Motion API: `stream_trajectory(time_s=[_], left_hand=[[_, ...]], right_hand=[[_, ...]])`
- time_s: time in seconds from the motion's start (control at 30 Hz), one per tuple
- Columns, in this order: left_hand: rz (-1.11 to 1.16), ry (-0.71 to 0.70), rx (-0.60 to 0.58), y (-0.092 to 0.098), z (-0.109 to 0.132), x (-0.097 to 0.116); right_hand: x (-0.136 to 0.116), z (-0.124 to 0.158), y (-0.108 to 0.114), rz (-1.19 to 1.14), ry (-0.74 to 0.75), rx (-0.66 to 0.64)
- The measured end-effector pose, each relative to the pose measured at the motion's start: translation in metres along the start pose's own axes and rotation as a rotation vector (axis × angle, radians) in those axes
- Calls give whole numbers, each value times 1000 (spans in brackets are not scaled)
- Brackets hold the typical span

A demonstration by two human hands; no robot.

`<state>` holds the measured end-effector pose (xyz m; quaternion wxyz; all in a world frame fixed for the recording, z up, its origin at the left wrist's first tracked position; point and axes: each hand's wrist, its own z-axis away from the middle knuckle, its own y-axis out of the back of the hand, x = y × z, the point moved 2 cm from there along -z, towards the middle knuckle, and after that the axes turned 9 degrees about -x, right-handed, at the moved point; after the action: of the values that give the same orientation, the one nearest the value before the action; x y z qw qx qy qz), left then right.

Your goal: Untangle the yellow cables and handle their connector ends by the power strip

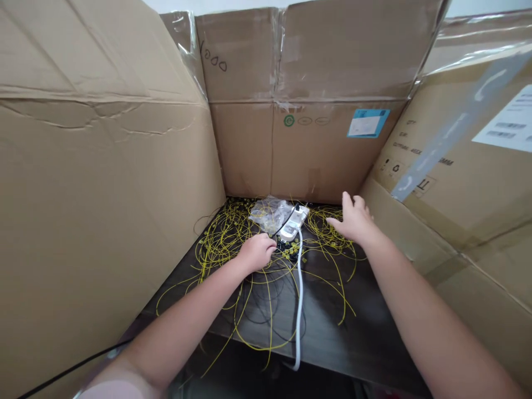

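Note:
My left hand (256, 250) is curled closed on the dark table (332, 327), gripping thin black and yellow cables (233, 238) beside a white power strip (293, 223). A black cord runs from the strip toward this hand. My right hand (354, 219) hovers open with fingers spread just right of the strip, over a tangle of yellow cables (328, 233). A crumpled clear plastic bag (270, 213) lies behind the left hand, touching the strip. The strip's white cord (299, 293) runs toward me over the table's front edge.
Tall cardboard walls box in the table: one on the left (103, 210), one at the back (307, 111) with a blue label, one on the right (465, 183). Yellow cables spill over the table's front edge.

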<state>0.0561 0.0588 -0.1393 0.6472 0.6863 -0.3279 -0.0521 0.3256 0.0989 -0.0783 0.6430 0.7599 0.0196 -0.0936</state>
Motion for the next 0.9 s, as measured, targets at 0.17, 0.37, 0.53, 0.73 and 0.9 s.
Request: stream_trajectory(time_s=[0.17,0.37,0.53,0.73,0.9], left_hand=[[-61,-33,-53,-2,-2,-4],[-93,-51,-94,-11,-9,-3],[-120,-66,-100,-16,-21,1],[-144,-59,-122,-21,-40,5],[-177,-45,-157,-26,-43,8]], right_hand=[[11,49,-7,-138,231,-122],[19,89,-16,-575,405,-274],[7,85,-39,-1001,325,-42],[7,78,-65,-910,176,112],[11,78,-68,-806,190,197]])
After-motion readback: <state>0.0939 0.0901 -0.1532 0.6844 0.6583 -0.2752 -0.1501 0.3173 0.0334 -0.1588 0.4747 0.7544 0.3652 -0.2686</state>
